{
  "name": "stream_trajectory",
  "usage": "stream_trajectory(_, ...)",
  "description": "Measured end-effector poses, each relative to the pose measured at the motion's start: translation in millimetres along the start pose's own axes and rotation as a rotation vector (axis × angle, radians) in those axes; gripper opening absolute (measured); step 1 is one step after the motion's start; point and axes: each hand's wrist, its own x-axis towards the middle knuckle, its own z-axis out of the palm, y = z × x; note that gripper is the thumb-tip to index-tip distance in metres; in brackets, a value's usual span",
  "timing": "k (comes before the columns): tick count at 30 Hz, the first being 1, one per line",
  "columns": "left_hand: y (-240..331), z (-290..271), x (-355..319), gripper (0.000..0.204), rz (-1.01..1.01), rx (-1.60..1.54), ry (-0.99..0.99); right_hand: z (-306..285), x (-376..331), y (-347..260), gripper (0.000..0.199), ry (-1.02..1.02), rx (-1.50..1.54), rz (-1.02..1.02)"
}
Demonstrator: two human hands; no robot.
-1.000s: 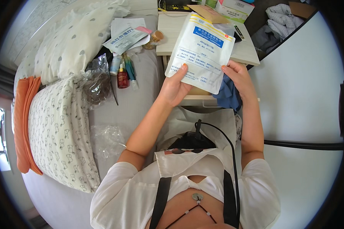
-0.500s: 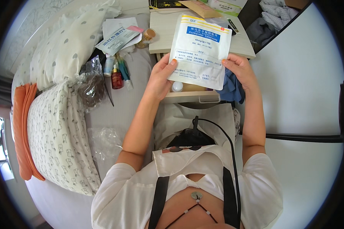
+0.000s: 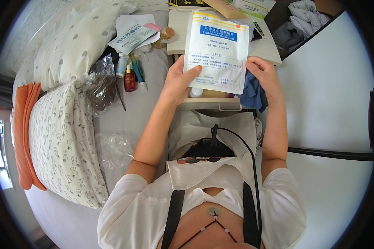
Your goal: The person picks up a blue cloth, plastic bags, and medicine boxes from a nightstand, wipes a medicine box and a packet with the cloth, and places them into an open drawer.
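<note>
A white foil pouch of medicated patches (image 3: 218,52), with blue and yellow printing, is held up over the bedside cabinet. My left hand (image 3: 180,81) grips its lower left side, the thumb lying across the front. At the right edge, my right hand (image 3: 265,76) has thumb and index finger bent together in a pinch, touching the very border of the pouch. Behind the pouch is a partly open drawer (image 3: 203,103), in which a white round cap (image 3: 196,92) shows. Blue cloth (image 3: 253,93) hangs beside the drawer, below my right hand.
On the bed to the left lie a red dropper bottle (image 3: 129,79), a tube (image 3: 138,74), a clear bag with brown contents (image 3: 102,85), flat packets (image 3: 133,38) and a cork-topped jar (image 3: 166,36). Pillows (image 3: 66,145) line the far left. A white panel (image 3: 324,91) stands right.
The pouch has risen slightly. My left thumb has slid further in across its front, while my right thumb has moved off the front to the right edge.
</note>
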Motion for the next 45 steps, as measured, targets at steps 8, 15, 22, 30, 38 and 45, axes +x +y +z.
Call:
stream_trajectory(8, -1.7, -5.3, 2.7, 0.031, 0.079, 0.024, 0.093, -24.2, -23.4, -22.0, 0.017, 0.395, 0.141, -0.082)
stream_trajectory(15, -2.0, -1.5, 2.3, 0.033, 0.063, -0.035, 0.079, 2.4, -17.4, -41.5, 0.016, 0.363, 0.185, -0.226)
stream_trajectory(22, 2.2, 0.3, 0.3, 0.029, -0.003, -0.086, 0.060, 40.1, 0.5, -55.9, 0.022, 0.398, -0.111, -0.266)
stream_trajectory(30, 0.0, -2.4, 1.3, 0.025, -0.002, -0.154, 0.017, 80.5, -6.1, -36.3, 0.029, 0.251, -0.605, -0.452)
stream_trajectory(38, -2.9, -4.5, 3.0, 0.026, -0.015, -0.234, 0.044, 45.6, -22.1, -23.3, 0.019, 0.192, -0.555, -0.409)
stream_trajectory(45, 5.7, -5.2, 1.6, 0.029, -0.023, -0.332, -0.047, 7.9, -22.0, -3.2, 0.023, 0.205, -0.390, -0.116)
